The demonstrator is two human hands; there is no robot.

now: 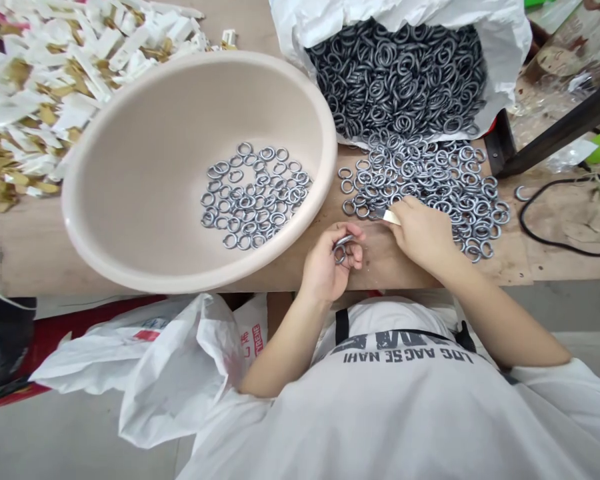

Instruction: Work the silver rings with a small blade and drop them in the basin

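Curled fingers of my left hand [327,261] hold a few grey rings [341,251] in front of the basin. My right hand [423,230] is closed on a small knife with a pale handle [391,217]; its short blade points left, at the near edge of a loose ring pile [430,177]. Part of the handle is hidden in the fist. To the left stands a large beige basin [145,180], with many grey rings [257,200] gathered on the right part of its floor.
Behind the pile, a white sack [503,60] lies open, full of darker rings [400,80]. White and tan plastic pieces [55,87] are heaped at the far left. A dark metal bar [560,130] and a black cord [545,243] are at right; white bags [175,367] hang below the table edge.
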